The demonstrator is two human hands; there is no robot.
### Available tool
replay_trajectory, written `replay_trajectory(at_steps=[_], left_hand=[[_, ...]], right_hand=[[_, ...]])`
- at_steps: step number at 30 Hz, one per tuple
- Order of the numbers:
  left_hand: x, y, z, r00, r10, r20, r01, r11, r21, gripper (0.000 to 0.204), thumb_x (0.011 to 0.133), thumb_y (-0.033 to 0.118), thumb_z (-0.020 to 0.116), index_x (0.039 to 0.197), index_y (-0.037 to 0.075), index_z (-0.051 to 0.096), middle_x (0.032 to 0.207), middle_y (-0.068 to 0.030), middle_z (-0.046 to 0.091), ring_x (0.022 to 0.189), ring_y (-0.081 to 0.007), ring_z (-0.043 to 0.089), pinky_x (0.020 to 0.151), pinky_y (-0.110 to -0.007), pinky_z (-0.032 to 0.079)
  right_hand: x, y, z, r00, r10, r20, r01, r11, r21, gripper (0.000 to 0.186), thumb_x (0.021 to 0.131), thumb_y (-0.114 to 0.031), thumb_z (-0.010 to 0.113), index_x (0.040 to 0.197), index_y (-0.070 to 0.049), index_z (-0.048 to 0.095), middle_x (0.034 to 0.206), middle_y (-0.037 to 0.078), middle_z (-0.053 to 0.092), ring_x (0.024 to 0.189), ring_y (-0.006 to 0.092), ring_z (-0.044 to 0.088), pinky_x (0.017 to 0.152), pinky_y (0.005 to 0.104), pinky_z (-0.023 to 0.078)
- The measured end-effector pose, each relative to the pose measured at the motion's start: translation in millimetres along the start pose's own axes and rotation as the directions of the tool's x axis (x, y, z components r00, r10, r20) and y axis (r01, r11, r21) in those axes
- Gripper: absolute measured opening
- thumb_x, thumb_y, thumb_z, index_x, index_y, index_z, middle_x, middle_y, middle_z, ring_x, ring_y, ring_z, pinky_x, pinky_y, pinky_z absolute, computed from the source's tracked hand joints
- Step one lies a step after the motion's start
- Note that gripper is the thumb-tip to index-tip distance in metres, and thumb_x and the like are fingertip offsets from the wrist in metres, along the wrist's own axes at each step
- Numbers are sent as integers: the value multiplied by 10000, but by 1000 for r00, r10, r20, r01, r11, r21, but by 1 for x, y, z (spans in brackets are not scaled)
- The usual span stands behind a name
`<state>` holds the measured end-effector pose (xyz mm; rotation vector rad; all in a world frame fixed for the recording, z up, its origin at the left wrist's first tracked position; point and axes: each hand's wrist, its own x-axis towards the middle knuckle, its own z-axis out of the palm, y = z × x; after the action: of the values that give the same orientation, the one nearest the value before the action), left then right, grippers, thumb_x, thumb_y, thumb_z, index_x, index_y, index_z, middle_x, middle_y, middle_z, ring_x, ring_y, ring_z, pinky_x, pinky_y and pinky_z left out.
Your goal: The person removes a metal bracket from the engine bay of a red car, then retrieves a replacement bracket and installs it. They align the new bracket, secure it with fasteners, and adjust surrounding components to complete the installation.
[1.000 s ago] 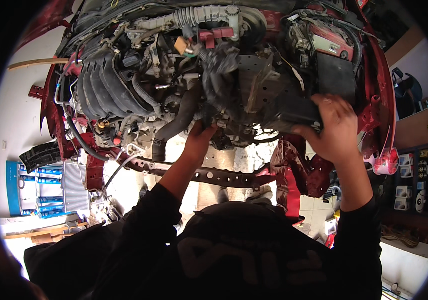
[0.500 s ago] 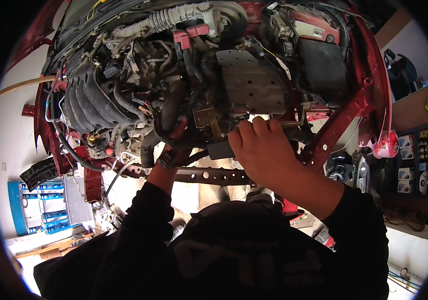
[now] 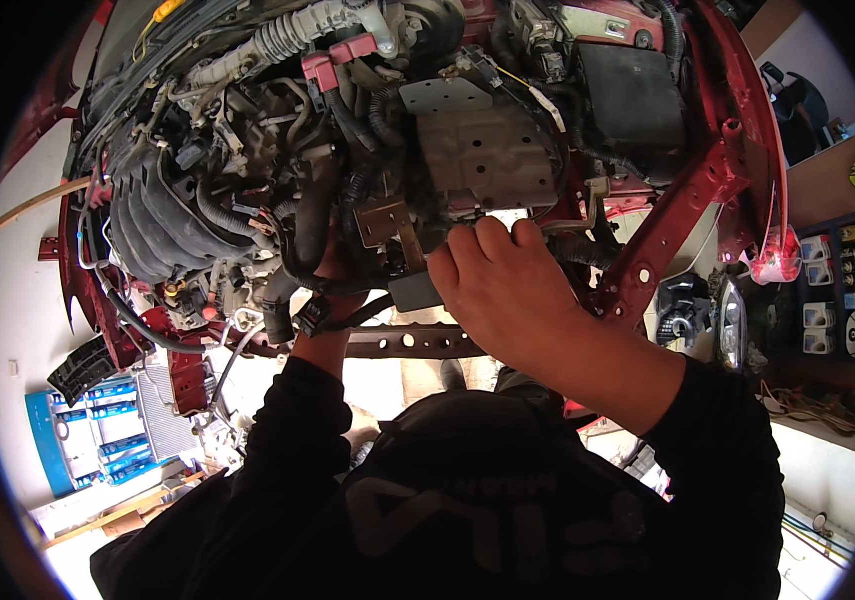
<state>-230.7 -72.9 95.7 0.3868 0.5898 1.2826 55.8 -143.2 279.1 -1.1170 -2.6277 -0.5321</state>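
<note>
My right hand [image 3: 508, 300] is closed, its fingers curled over the end of a black rectangular piece [image 3: 414, 292] in front of the engine. A black corrugated cable [image 3: 366, 313] runs left from that piece towards a black plug connector [image 3: 312, 317]. My left hand [image 3: 340, 300] reaches up behind the cable and connector, beneath a thick black hose [image 3: 314, 215]. Its fingers are mostly hidden, so its grip does not show. Just above the black piece is a brownish metal bracket [image 3: 381, 222]. A flat metal battery tray [image 3: 483, 155] lies beyond my right hand.
The black ribbed intake manifold [image 3: 163, 215] fills the left of the engine bay. A dark crossbar with holes [image 3: 418, 341] spans below my hands. At right are a red body rail [image 3: 643, 280], a black box [image 3: 631, 95] and a loose headlamp [image 3: 731, 325]. A radiator [image 3: 164, 405] stands at left.
The view has shifted slightly, moving the engine bay up and left in the picture. My right hand stays closed at the black piece; my left hand stays behind the cable.
</note>
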Motion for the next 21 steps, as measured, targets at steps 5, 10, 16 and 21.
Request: replay_trajectory(at_steps=[5,10,16,21], left_hand=[[3,0,-18,993,3,120,-10,998,57,502,1126,551,631,1484,201,664,1353,-24,764,1104,-245,762,826,-408,666],[14,-2,-11,984,24,175,-5,994,-108,406,1125,431,690,1416,148,694,1251,-39,777,1019,-249,762,808,-410,656],[22,0,11,993,59,102,-41,984,-171,378,1121,390,699,1396,131,706,1234,-53,785,1020,-249,767,819,-409,651],[22,2,0,994,90,53,-82,985,-149,355,1119,356,706,1380,116,715,1219,-64,791,1021,-248,770,828,-408,646]], right_hand=[[2,5,1,997,41,-59,-40,999,29,214,817,-206,764,977,-117,655,960,46,593,953,252,569,788,438,449],[10,21,-7,981,154,-116,-140,983,121,419,785,-346,873,1050,-102,661,1023,62,629,975,275,610,806,450,470],[22,18,-18,985,170,26,-172,964,202,639,696,-420,985,1136,-87,664,1110,89,667,1044,312,639,842,480,501],[34,3,-13,987,127,102,-145,972,188,635,703,-387,999,1138,-81,653,1102,108,658,1047,322,640,850,488,515]])
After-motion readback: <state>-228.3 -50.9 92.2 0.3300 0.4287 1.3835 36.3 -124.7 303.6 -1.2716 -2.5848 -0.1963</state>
